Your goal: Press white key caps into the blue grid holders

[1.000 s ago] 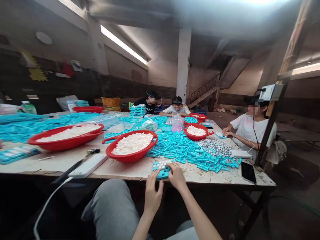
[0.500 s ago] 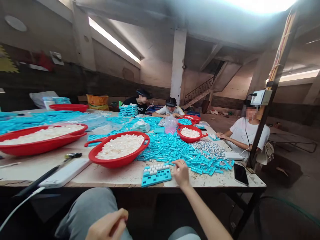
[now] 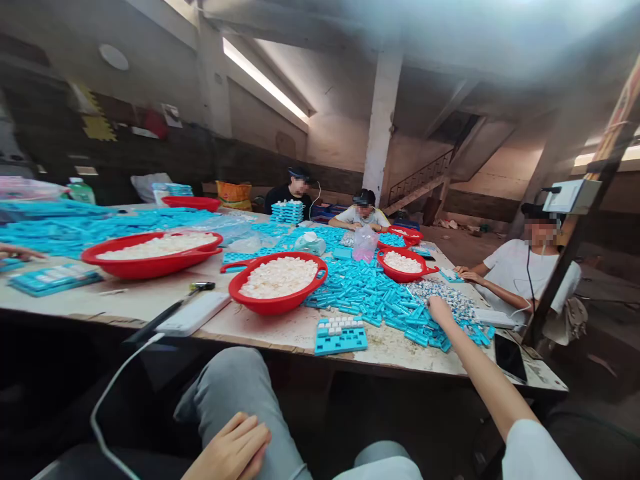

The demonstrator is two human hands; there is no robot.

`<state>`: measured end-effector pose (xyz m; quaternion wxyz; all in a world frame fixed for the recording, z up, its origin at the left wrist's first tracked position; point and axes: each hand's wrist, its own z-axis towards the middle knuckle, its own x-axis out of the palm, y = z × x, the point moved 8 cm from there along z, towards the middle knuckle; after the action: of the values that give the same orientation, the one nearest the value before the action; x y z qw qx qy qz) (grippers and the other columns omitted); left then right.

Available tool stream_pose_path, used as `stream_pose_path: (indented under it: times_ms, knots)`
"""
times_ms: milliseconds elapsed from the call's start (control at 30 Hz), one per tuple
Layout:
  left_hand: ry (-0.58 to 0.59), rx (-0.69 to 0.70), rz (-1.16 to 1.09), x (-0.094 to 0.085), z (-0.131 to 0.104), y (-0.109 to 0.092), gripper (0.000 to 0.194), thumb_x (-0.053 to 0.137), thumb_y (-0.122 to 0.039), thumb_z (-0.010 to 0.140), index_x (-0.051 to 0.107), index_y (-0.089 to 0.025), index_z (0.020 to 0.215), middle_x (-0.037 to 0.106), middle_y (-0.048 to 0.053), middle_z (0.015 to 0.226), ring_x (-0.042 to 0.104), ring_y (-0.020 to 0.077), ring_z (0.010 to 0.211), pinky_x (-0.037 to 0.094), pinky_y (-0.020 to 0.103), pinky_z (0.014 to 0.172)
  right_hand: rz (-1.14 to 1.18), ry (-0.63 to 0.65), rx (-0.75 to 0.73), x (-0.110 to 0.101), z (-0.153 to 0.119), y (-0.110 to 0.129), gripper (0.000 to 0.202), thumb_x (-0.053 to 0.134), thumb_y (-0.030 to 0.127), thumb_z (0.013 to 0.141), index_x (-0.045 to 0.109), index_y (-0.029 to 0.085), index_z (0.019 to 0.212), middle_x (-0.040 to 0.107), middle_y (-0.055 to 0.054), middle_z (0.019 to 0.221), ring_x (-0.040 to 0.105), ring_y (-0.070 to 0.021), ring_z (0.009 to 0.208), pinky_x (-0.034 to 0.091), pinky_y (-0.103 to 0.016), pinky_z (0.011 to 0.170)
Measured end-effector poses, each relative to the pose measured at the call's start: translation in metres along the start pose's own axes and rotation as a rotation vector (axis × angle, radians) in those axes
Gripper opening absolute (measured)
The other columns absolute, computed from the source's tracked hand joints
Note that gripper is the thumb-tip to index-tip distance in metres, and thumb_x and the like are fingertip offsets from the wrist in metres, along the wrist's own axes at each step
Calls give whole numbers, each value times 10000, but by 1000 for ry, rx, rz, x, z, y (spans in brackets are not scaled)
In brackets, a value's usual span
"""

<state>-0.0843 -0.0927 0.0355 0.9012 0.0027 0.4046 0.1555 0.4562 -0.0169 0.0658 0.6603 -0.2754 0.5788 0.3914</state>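
My right hand (image 3: 440, 311) reaches over the table to the near edge of a pile of small white-and-blue pieces (image 3: 445, 293), beside a heap of blue plastic strips (image 3: 370, 287); its fingertips are hidden. Low in the view, my left hand (image 3: 240, 443) rests by my grey-trousered knee, fingers curled together, and whether anything is inside does not show. A blue tray (image 3: 341, 340) with white pieces along its back rows lies at the table's near edge, touched by neither hand.
Red baskets of white pieces (image 3: 277, 305) (image 3: 150, 270) stand left of the heap. A phone (image 3: 510, 358) lies near the right corner, by a metal post. A white power strip (image 3: 193, 313) with a cable lies left. Several people sit around; another hand (image 3: 20, 252) shows far left.
My right hand has moved from beside the blue tray right and forward to the small pieces. The camera has turned left, showing more of the table's left side. My left hand remains low.
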Motion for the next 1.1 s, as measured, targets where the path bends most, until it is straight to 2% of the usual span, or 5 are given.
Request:
stream_pose_path:
  times_ms: [200, 500, 767, 900, 1100]
  knots:
    - [-55, -8, 79, -8, 10, -5, 305, 501, -75, 901, 483, -217, 632, 529, -51, 523, 468, 137, 512, 377, 289, 590, -121, 72, -17, -1, 13, 0, 317, 486, 22, 904, 703, 133, 1106, 681, -188, 1151, 663, -246, 1071, 460, -294, 855]
    - [-119, -52, 207, 5, 7, -4, 345, 472, -12, 882, 490, -205, 596, 518, -40, 521, 475, 138, 541, 421, 302, 641, -94, 95, -49, 3, 20, -8, 244, 592, 6, 828, 726, 125, 993, 705, -159, 1084, 678, -239, 1004, 438, -257, 768]
    - [-175, -80, 137, 6, 1, -2, 333, 496, -28, 889, 502, -202, 605, 515, -37, 532, 453, 139, 558, 408, 303, 655, 113, -68, -62, -15, 14, -8, 189, 619, 53, 774, 735, 113, 911, 731, -165, 974, 696, -264, 931, 461, -269, 741]
    - [-238, -105, 64, 8, -1, 1, 345, 514, -43, 911, 467, -191, 602, 481, -40, 519, 401, 136, 557, 369, 302, 646, 302, -173, -170, -20, -2, 32, 299, 549, 169, 849, 718, 127, 1092, 745, -129, 1008, 710, -228, 929, 519, -272, 791]
    - [-204, -88, 35, 15, -3, 2, 323, 532, -49, 916, 473, -190, 632, 501, -37, 545, 406, 137, 576, 348, 305, 648, 768, -139, -534, -7, -77, 159, 263, 592, 221, 817, 757, 187, 1018, 766, -56, 935, 710, -206, 813, 549, -295, 762]
